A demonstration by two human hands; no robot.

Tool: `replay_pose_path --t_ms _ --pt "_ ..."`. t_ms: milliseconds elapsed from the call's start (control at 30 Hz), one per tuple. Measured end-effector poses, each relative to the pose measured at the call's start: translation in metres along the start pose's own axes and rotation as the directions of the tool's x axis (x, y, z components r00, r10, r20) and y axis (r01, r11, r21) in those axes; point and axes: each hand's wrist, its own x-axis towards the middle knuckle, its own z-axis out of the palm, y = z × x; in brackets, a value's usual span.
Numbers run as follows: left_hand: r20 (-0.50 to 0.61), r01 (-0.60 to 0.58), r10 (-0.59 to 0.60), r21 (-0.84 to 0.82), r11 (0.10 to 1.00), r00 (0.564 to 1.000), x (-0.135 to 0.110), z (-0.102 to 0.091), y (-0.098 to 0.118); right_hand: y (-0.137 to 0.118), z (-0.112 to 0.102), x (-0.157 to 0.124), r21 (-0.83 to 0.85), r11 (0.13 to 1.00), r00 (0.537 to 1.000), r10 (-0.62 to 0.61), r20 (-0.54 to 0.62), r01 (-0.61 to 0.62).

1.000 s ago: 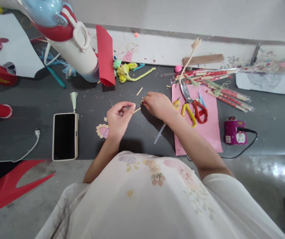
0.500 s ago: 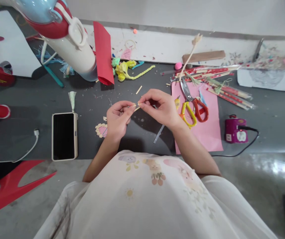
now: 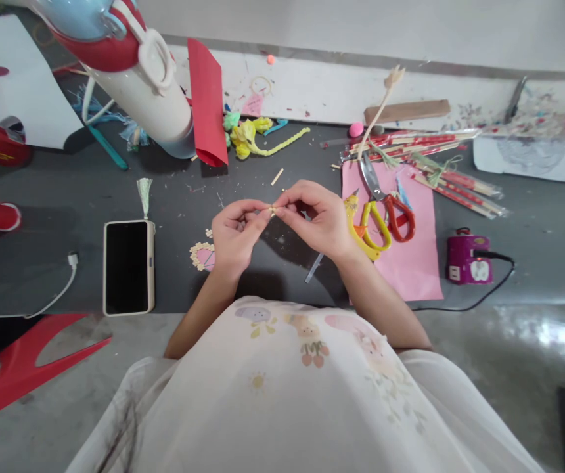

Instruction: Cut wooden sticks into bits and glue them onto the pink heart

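My left hand (image 3: 236, 233) and my right hand (image 3: 315, 217) meet above the dark table (image 3: 174, 197), fingertips pinched together. Between them is a tiny pale piece of stick (image 3: 273, 210), held by both pinches. A small pink heart with a beaded rim (image 3: 202, 256) lies on the table just left of my left wrist. Yellow-handled and red-handled scissors (image 3: 378, 213) rest on a pink sheet (image 3: 410, 256) right beside my right hand.
A phone (image 3: 127, 266) lies at the left with a cable end (image 3: 72, 260) beside it. A big white and red bottle (image 3: 139, 72), folded red paper (image 3: 207, 98), yellow twisted cord (image 3: 263, 141), wrapped sticks (image 3: 440, 174) and a purple plugged device (image 3: 464, 259) surround the working spot.
My right hand has lifted off the table and come left to my left hand; both now pinch the small stick piece close together.
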Motion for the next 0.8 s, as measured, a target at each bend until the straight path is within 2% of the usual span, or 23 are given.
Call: replay_pose_path --t_ms 367,667,800 --pt "-0.026 -0.044 0.045 0.055 0.998 0.999 -0.0017 -0.0003 -0.002 0.0034 0.0044 -0.0032 0.03 0.999 0.998 0.017 -0.055 -0.016" --pt "-0.029 -0.06 0.061 0.037 0.998 0.998 -0.0013 0.0025 -0.0012 0.0091 0.0055 -0.0051 0.108 0.994 0.998 0.039 -0.047 -0.034" --pt "-0.029 -0.088 0.091 0.079 0.993 0.995 -0.0019 0.0018 -0.0014 0.0094 0.0063 -0.0067 0.085 0.995 0.997 0.054 -0.051 -0.049"
